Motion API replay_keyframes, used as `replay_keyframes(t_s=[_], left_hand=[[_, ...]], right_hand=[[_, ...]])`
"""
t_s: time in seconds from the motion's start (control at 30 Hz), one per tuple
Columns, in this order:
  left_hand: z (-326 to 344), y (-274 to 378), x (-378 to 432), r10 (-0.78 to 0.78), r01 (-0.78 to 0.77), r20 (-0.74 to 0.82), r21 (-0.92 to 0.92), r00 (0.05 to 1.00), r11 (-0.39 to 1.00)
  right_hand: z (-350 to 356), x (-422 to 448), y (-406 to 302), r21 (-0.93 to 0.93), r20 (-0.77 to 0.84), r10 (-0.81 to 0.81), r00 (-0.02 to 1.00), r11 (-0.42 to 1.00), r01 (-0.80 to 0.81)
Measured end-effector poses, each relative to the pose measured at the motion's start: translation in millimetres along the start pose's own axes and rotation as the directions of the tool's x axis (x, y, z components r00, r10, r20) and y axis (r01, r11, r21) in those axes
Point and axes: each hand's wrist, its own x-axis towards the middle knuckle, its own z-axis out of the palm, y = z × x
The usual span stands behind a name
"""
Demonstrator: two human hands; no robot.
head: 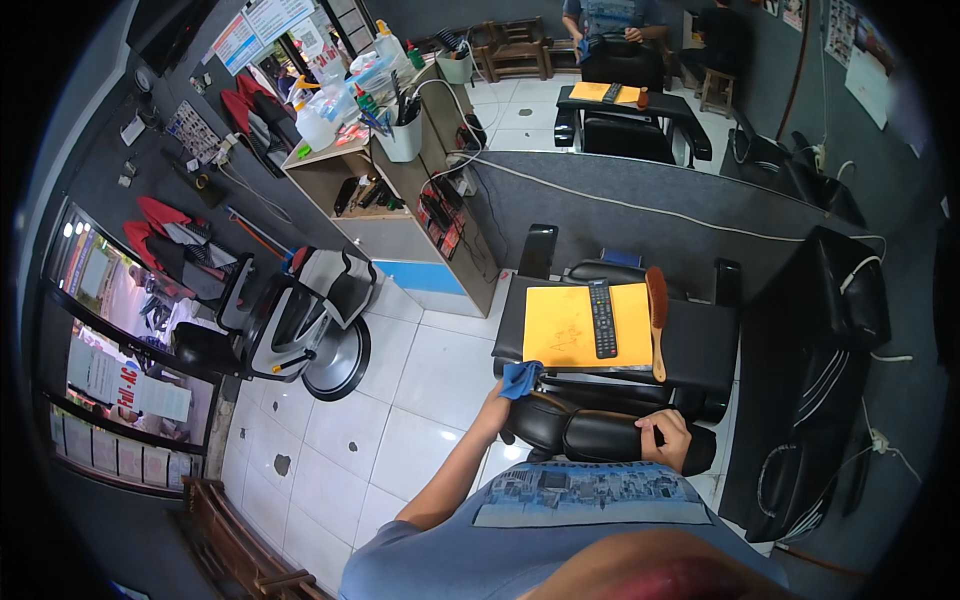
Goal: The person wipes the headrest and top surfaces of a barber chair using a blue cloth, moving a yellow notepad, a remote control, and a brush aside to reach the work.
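A blue cloth [521, 380] is held in my left hand [498, 409], beside the left end of a black padded barber chair's backrest [600, 433]. The cloth meets the near left corner of a black padded board [697, 337] lying across the chair's arms. My right hand [667, 439] rests with curled fingers on the right part of the backrest; whether it grips the padding is unclear. On the board lie a yellow folder [559, 322] with faint handwriting, a black remote control [602, 319] on top of it, and a brown-bristled brush [656, 322] with a wooden handle along its right edge.
Left stands another barber chair [300, 322]. A wooden cabinet [390, 202] holds spray bottles and a white tool cup [401, 139]. A mirror [517, 112] spans the front wall, with a white cable [637, 202] below. A black padded seat [795, 397] stands right. Another person shows in the mirror.
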Motion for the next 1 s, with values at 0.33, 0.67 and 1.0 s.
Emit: replay_keyframes(t_s=[0.33, 0.67, 1.0], left_hand=[[-23, -78, 59, -0.322, 0.307, 0.007, -0.327, 0.947, 0.894], [-20, -60, 24, -0.231, 0.212, -0.107, -0.168, 0.967, 0.963], [-38, -119, 58, -0.306, 0.318, 0.089, -0.244, 0.948, 0.916]], right_hand=[[2, -1, -3, -0.005, -0.007, 0.040, 0.999, 0.999, -0.040], [1, 1, -6, -0.012, -0.014, 0.069, 0.998, 0.998, -0.069], [0, 3, -5, -0.019, -0.025, 0.056, 0.998, 0.998, -0.057]])
